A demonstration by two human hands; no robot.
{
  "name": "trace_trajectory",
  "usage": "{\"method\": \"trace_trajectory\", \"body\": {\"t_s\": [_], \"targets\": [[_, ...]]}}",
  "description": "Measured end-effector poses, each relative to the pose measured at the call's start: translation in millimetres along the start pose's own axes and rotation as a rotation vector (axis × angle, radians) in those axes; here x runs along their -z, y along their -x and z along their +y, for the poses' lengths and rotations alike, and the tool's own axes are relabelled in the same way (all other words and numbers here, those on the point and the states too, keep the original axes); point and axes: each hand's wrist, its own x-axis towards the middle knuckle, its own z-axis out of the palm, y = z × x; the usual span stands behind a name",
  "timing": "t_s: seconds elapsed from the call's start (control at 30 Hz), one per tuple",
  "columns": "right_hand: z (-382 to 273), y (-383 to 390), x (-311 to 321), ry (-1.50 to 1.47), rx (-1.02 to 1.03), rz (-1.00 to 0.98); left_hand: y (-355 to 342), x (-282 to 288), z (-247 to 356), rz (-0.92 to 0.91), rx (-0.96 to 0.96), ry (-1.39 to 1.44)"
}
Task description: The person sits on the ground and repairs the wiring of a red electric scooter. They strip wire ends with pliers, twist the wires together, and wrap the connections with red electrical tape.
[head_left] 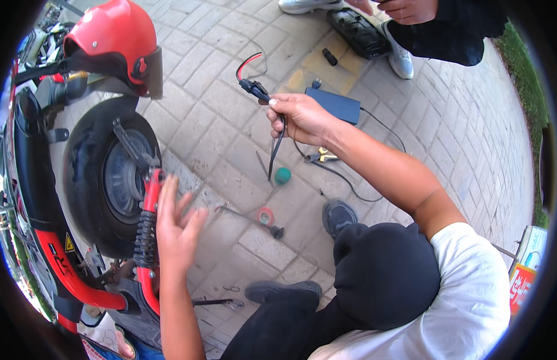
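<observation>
My right hand [299,119] is closed around a black cable [277,147] and holds it up off the paving. At the cable's far end is a black connector [253,89], from which short red and black wires [245,65] stick out. My left hand [181,225], smeared a little by motion, has its fingers apart and grips nothing I can see. It is in front of the red shock absorber [145,234] of an electric two-wheeler; whether it touches it I cannot tell. The black-tyred wheel [80,174] is just beyond.
On the paving lie a dark power box [337,107] with a cord, yellow-handled pliers [321,155], a green round thing [282,175], a red tape roll [265,216] and a thin rod [242,214]. A red helmet [113,36] hangs far left. Another person's shoe [400,57] is at the far right.
</observation>
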Motion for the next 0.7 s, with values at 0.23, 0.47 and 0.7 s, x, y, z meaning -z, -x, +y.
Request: {"method": "trace_trajectory", "body": {"t_s": [0.23, 0.47, 0.7], "targets": [[-6, 9, -6, -0.115, 0.048, -0.060, 81, 23, 9, -0.389, 0.166, -0.217], [5, 33, -56, -0.036, -0.022, -0.140, 96, 0, -6, -0.179, 0.220, 0.334], [34, 62, -87, 0.125, -0.120, -0.358, 68, -8, 2, 0.146, 0.210, 0.718]]}}
